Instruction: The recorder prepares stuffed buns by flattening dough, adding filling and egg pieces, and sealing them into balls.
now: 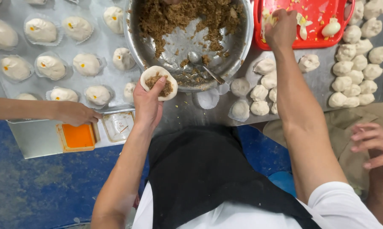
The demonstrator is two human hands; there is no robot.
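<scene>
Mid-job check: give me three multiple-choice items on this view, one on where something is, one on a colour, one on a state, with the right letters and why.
1. Where does the spoon lie?
A. In the metal bowl
B. In the red tray
C. On the blue floor

2. What colour is the tray that the right hand reaches into?
A. Green
B. Red
C. White

3. In what state is the dough round in the left hand?
A. Sealed shut
B. Flat and bare
C. Open, with brown filling on it

Answers:
1. A: the spoon rests on the bowl's bare bottom, beside the brown filling.
2. B: the tray at the upper right is plainly red.
3. C: the dough sits cupped in the left hand's grip, its edges unfolded and filling showing in the middle.
</scene>
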